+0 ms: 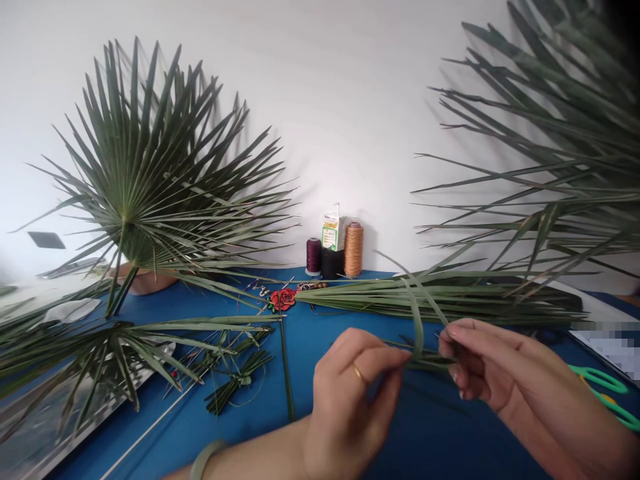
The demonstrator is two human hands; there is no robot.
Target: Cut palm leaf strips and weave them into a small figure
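Low over the blue table, my left hand pinches one end of some green palm leaf strips between thumb and forefinger. A gold ring is on one of its fingers. My right hand has its fingers closed on the other end of the strips, a short way to the right. Between the two hands the strips cross, and loose ends stick up above them. How the strips are joined is too small to make out. Behind them lies a long bundle of palm leaves.
Fan palm leaves stand at left, more palm leaves at right. Thread spools and a small box stand by the wall. A red rose patch, a tied leaf bundle and green-handled scissors lie on the table.
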